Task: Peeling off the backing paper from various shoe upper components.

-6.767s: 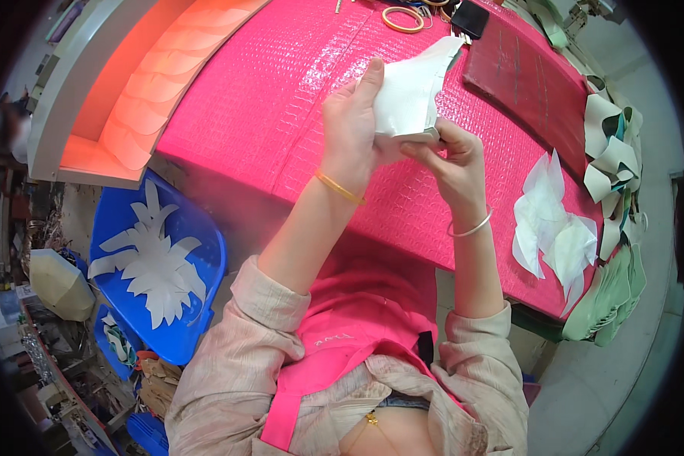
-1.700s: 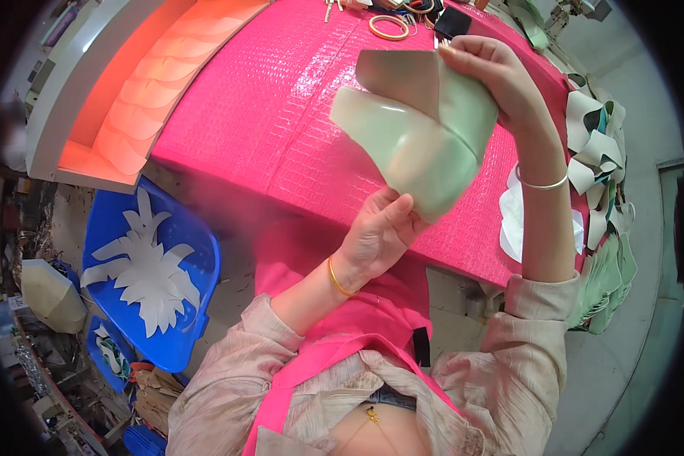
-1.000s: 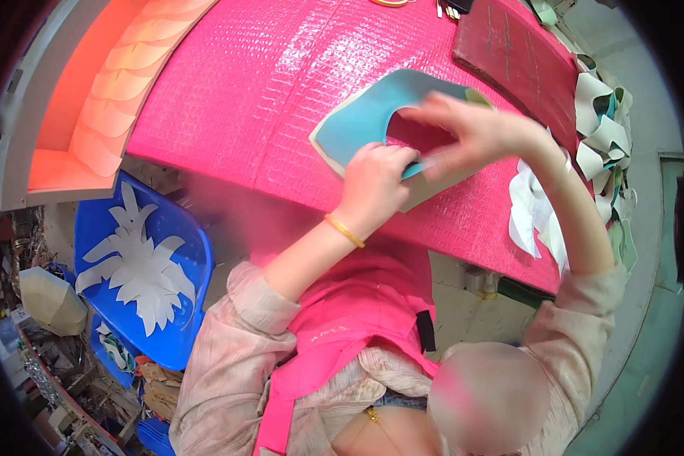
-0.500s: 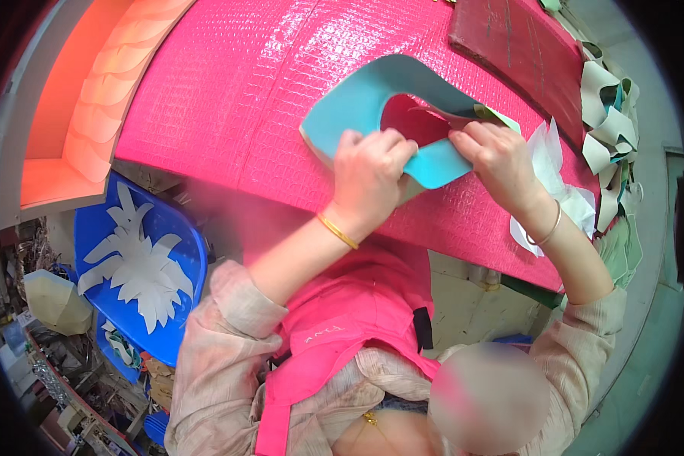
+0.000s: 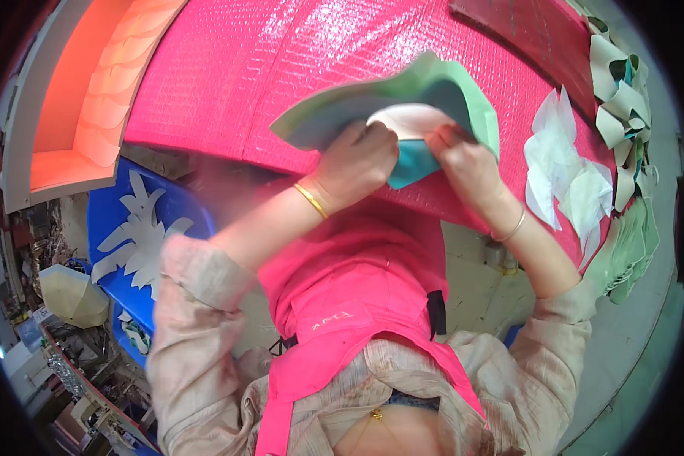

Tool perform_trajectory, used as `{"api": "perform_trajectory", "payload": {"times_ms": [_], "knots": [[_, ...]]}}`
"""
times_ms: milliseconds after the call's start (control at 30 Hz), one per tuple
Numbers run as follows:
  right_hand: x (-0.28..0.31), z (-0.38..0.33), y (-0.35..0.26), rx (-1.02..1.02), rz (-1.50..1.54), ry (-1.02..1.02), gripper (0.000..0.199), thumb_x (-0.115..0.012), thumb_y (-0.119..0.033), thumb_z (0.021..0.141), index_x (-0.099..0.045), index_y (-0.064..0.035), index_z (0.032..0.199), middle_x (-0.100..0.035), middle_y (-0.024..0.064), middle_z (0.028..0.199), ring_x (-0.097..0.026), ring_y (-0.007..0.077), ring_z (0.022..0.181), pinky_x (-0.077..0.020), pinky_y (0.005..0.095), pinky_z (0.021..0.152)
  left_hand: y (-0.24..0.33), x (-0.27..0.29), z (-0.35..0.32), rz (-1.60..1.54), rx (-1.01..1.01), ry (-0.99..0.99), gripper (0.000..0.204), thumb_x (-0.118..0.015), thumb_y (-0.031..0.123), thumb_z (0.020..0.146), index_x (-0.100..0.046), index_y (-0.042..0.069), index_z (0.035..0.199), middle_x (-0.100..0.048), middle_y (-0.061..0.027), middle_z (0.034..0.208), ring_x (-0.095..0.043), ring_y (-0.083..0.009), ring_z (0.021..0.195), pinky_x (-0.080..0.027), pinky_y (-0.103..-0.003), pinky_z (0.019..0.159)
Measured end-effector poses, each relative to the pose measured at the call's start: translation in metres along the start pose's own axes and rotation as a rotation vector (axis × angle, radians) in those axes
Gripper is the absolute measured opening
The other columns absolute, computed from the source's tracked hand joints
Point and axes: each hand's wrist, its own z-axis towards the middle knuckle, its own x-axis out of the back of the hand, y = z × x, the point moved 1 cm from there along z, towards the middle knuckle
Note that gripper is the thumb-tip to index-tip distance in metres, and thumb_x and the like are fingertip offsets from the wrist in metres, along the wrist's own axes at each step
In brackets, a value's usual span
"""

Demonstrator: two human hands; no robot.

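Above the near edge of the pink-covered table, I hold up a flexible curved sheet piece (image 5: 475,95) with an opening in its middle. Pale green shows along its outer side, and darker blue-grey and teal on its other face. My left hand (image 5: 357,163) has its fingers closed on the near rim, left of a hanging teal flap. On the other side of that flap, my right hand (image 5: 467,163) pinches the rim. Both sets of fingertips are partly hidden by the folded material. Something whitish shows through the opening.
Crumpled white sheets (image 5: 558,163) lie right of my hands on the pink table (image 5: 228,91). A dark red board (image 5: 524,42) lies at the far right, beside stacked pale-green pieces (image 5: 619,106). An orange-lined box (image 5: 61,144) stands left, above a blue bin (image 5: 182,205) with white cut-outs (image 5: 133,243).
The piece has tilted up, so its pale green outer side now shows where its teal face lay. Both hands have shifted slightly left and still grip the rim.
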Motion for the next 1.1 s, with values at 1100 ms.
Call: {"api": "perform_trajectory", "payload": {"times_ms": [1100], "knots": [[0.011, 0.096, 0.022, -0.068, 0.073, -0.678, 0.026, -0.069, -0.023, 0.061, -0.065, -0.0033, 0.077, -0.062, 0.0152, 0.076, -0.061, 0.0275, 0.073, -0.0498, 0.0355, 0.066, 0.030, 0.011, 0.002, -0.217, 0.049, 0.203, 0.027, -0.052, 0.011, 0.071, -0.053, 0.002, 0.096, -0.052, -0.0112, 0.100, -0.051, -0.0221, 0.088, -0.039, -0.036, 0.087]]}}
